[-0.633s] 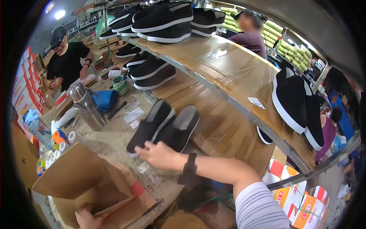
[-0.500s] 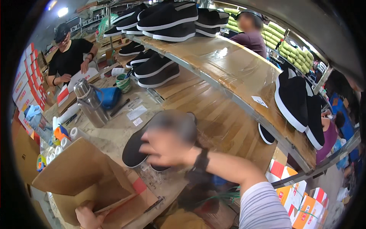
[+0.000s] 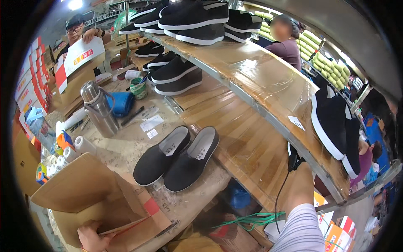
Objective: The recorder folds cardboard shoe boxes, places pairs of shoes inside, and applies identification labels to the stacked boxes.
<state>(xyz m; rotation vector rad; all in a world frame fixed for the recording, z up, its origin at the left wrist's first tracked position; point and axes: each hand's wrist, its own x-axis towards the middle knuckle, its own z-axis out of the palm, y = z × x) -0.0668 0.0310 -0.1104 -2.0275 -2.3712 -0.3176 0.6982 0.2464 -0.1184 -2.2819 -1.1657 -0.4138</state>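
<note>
My left hand [image 3: 91, 238] grips the near wall of an open cardboard box [image 3: 75, 185], its fingers hooked inside. The flap stands raised, and no contents show in the part of the box I can see. On the table right of the box lies a pair of black slip-on shoes [image 3: 176, 159] with white soles and pale insoles, side by side. My right forearm [image 3: 301, 189], in a striped sleeve with a black wristband, reaches under the upper shelf. The shelf edge hides that hand; a sliver of a white-soled shoe [image 3: 289, 148] shows beside it.
A taped shelf [image 3: 268, 88] slants across, carrying black shoes [image 3: 333, 126] at right and more at the far end. A steel flask [image 3: 99, 110], blue pouch [image 3: 121, 103], green cup [image 3: 138, 87] and white rolls [image 3: 84, 144] stand on the table. A co-worker [image 3: 75, 29] holds a carton opposite.
My right hand has left the pair of shoes and moved right, under the shelf. My left hand stays on the box. The co-worker opposite has lifted a carton.
</note>
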